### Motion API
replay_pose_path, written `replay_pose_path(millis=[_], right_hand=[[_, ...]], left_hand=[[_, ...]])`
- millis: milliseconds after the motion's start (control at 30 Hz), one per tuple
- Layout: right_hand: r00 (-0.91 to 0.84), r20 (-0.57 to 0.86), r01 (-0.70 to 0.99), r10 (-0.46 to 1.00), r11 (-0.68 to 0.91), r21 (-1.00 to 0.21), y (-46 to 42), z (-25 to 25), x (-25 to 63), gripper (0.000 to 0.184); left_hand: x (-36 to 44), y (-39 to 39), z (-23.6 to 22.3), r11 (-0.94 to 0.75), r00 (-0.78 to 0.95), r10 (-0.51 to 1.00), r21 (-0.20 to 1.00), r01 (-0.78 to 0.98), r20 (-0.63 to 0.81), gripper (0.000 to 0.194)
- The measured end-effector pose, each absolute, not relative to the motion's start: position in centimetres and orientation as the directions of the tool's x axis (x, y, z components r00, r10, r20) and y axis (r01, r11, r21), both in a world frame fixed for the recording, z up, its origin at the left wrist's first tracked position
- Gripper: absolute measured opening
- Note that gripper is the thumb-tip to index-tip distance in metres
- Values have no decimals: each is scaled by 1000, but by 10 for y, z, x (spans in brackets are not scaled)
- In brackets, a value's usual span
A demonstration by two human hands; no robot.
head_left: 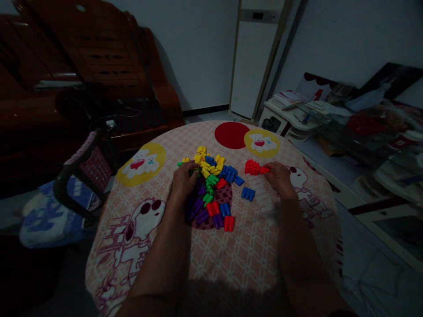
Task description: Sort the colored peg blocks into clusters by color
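Observation:
Plastic toy building blocks lie in a loose pile on the round table. Over the pile's left edge is my left hand (185, 179), its fingers curled down among green and yellow blocks; what they hold, if anything, is hidden. Yellow blocks (220, 163) lie at the far side, green blocks (210, 181) in the middle and purple blocks (197, 206) at the near left. To the right, my right hand (279, 177) pinches a red block (264, 169) beside a cluster of red blocks (252, 167). A blue block (247, 193) sits apart between pile and right hand.
A patterned cloth (231, 255) covers the round table. At left stand a chair with a pink woven back (95, 165) and a wooden bench (112, 66). A cluttered low cabinet (317, 132) runs along the right, with a tall white unit (254, 66) behind.

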State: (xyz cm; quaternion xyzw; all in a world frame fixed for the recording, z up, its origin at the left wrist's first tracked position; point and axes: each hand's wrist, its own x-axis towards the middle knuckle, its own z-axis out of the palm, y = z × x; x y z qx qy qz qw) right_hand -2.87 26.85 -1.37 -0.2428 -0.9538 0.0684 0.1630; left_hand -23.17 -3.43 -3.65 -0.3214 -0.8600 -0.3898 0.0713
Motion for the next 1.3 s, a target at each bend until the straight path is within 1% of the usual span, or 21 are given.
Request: replay_pose_path(millis=[200,433,667,733,800,933,1000,1067,1200,1300], right_hand=[[-824,355,339,441,887,-314,265,-16,-34,30],[-816,338,296,468,842,-452,264,-16,-38,38],[-817,324,287,477,824,-488,260,-15,-39,48],[-796,342,307,500,820,-484,262,-10,-36,50],[-741,381,356,552,805,-474,268,-3,-29,49],[-553,444,572,705,709,-413,290,9,-4,38],[-515,401,673,757,647,-358,300,10,7,31],[-536,292,730,792,609,-311,304,8,13,27],[-626,72,745,777,622,-240,296,2,8,27],[-658,-13,738,753,641,-211,286,-1,0,24]], left_hand=[[-232,-34,-37,491,-787,490,628,604,374,30],[-233,-34,-38,483,-788,485,635,603,379,31],[-232,-34,-38,481,-780,489,625,614,390,31],[-233,-34,-39,478,-781,489,630,612,388,31],[-233,-35,-39,474,-784,488,637,607,384,31],[-232,-35,-39,476,-782,491,634,610,384,32],[-232,-35,-39,477,-778,498,628,615,384,33],[-233,-34,-39,477,-774,504,624,619,383,32],[-234,-34,-39,481,-776,504,622,618,380,32],[-233,-35,-39,481,-777,504,625,615,378,32]])
